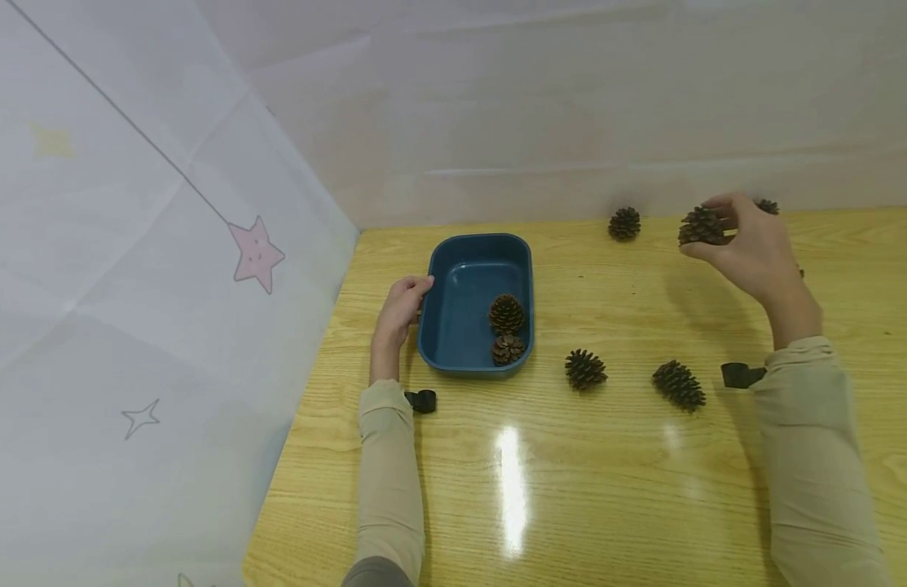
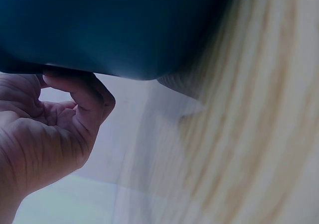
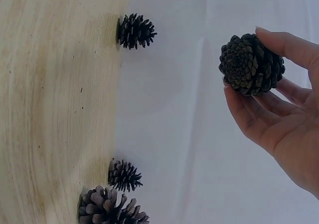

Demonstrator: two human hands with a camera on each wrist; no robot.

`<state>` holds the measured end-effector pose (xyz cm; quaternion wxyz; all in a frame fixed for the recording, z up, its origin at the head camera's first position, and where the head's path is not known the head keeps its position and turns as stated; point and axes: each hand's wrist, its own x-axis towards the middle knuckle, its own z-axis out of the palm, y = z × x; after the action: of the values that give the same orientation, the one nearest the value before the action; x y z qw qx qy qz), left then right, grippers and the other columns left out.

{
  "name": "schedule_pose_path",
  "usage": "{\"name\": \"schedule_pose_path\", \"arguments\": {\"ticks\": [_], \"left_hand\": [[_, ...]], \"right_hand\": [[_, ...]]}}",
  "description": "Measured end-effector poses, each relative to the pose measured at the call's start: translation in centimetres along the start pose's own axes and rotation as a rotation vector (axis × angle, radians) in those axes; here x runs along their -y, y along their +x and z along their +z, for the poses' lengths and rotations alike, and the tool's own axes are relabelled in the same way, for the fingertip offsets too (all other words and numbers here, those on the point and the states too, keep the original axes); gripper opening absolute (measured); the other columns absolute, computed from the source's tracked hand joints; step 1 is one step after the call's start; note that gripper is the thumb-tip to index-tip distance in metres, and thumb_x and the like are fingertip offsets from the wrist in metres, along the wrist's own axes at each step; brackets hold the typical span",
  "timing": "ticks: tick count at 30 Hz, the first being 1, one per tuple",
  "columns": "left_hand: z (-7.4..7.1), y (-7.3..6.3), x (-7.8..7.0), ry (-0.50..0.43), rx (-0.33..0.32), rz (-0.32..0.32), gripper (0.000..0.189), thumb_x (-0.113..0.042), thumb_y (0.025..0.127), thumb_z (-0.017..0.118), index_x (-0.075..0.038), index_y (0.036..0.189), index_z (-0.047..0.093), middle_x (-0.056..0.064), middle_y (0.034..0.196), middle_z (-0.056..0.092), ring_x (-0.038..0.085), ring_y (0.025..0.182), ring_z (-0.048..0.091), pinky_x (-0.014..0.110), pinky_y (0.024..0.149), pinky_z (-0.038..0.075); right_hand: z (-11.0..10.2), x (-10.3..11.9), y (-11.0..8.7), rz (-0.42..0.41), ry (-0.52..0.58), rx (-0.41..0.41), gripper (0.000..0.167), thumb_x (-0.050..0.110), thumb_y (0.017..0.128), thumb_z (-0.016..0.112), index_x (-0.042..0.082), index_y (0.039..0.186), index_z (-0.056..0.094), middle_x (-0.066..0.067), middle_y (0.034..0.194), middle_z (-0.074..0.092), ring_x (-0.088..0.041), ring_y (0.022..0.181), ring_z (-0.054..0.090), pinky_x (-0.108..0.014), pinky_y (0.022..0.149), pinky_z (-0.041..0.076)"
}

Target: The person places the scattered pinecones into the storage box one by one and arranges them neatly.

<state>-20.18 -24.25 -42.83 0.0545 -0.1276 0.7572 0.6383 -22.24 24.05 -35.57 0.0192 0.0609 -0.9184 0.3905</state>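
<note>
My right hand (image 1: 754, 249) pinches a brown pine cone (image 1: 702, 226) between thumb and fingers, held up above the table in the right wrist view. At the left, my left hand (image 1: 403, 308) grips the side wall of a dark blue rectangular tub (image 1: 464, 368), thumb over the rim and fingers curled outside below it. Inside the tub two pine cones lie in the near right corner, one pine cone (image 1: 507, 314) just behind the other pine cone (image 1: 508, 350). The left wrist view shows curled fingers (image 2: 82, 92) against the tub's underside edge.
Right of the tub, a pine cone (image 1: 585, 370) and a longer pine cone (image 1: 679, 386) lie on the wooden table (image 1: 607, 489). Another pine cone (image 1: 625, 224) sits by the back cloth (image 1: 541, 122). More cones, partly hidden by the right hand, include a large pine cone (image 3: 107, 206).
</note>
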Motion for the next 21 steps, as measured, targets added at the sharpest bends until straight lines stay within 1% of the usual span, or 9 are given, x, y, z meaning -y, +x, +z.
{"name": "schedule_pose_path", "arguments": {"ticks": [7,14,21], "left_hand": [[-0.03,0.0,-0.03,0.006,-0.001,-0.01,0.039,-0.031,0.107,0.059,0.008,0.112,0.061,0.005,0.08,0.054,0.011,0.063,0.053,0.023,0.056,0.046],[-0.04,0.13,-0.06,0.0,0.005,-0.01,0.036,-0.031,0.107,0.059,0.005,0.108,0.061,0.004,0.08,0.055,0.011,0.064,0.054,0.023,0.056,0.046],[-0.07,0.17,-0.02,0.001,0.012,-0.011,0.037,-0.032,0.108,0.059,0.005,0.109,0.061,0.005,0.081,0.055,0.012,0.066,0.055,0.023,0.057,0.048]], "right_hand": [[0.08,0.23,0.11,-0.015,-0.009,0.003,0.077,0.031,0.098,0.073,0.0,0.157,0.035,-0.036,0.147,0.044,-0.056,0.131,0.043,-0.071,0.099,0.036],[0.24,0.72,0.29,-0.03,-0.023,0.002,0.075,0.029,0.098,0.074,-0.001,0.155,0.036,-0.036,0.145,0.046,-0.056,0.129,0.045,-0.071,0.099,0.037],[0.38,0.84,0.39,-0.035,-0.026,0.014,0.076,0.03,0.098,0.074,-0.001,0.156,0.036,-0.036,0.145,0.045,-0.056,0.129,0.045,-0.071,0.098,0.036]]}}
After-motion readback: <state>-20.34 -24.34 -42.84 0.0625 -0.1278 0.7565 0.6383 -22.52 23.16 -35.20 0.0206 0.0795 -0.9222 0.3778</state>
